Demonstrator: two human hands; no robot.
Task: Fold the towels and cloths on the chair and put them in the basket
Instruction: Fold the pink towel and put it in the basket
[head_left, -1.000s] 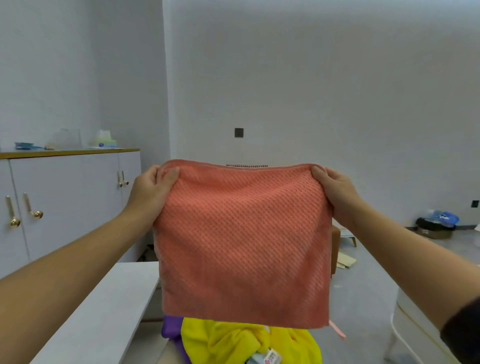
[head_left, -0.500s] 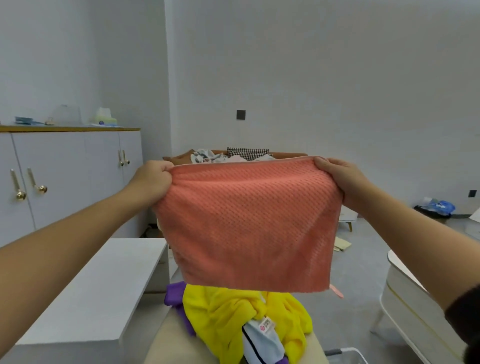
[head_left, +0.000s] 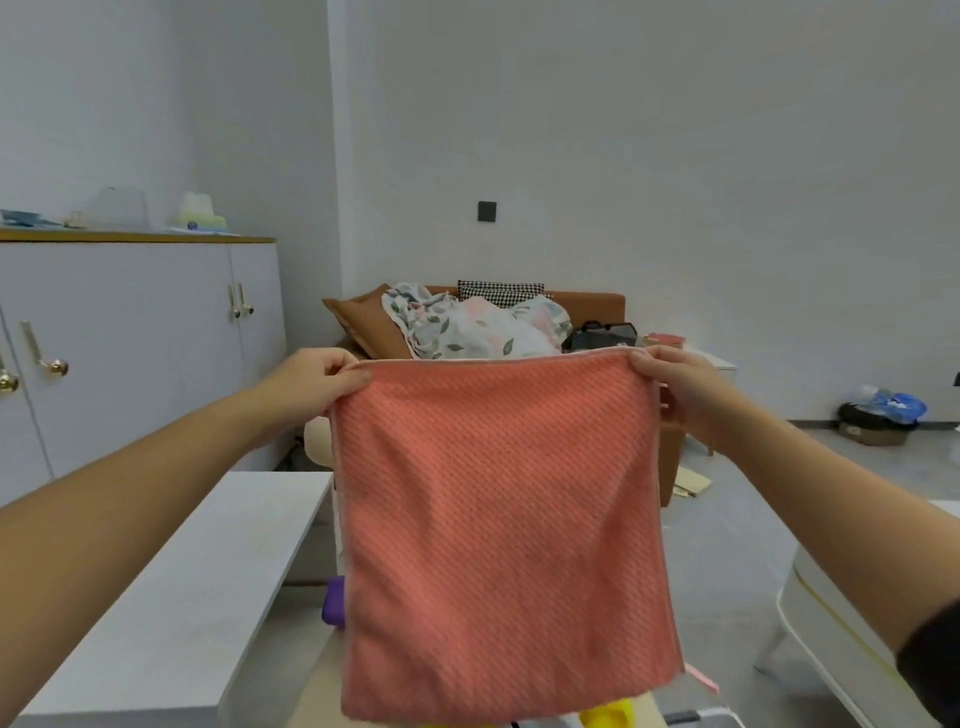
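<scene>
The salmon towel (head_left: 504, 530) hangs flat in mid-air at arm's length. The left hand (head_left: 317, 379) pinches its upper left corner and the right hand (head_left: 670, 384) pinches its upper right corner, both closed on the hem, so the top edge runs taut. It looks light, soft and limp, with a diagonal waffle weave that should give plenty of grip. It has no stiffness of its own, so the corners are the sound places to hold it for a fold. It is roughly square, with a paler piped edge. Just under the towel's lower edge a scrap of yellow cloth (head_left: 608, 714) peeks out, and a purple cloth (head_left: 333, 603) shows at its lower left side. Left of the towel stands a smooth white bench (head_left: 182, 571). Behind the towel, well apart, a brown sofa (head_left: 597, 304) carries a crumpled floral cloth (head_left: 467, 325). No basket can be made out for certain.
</scene>
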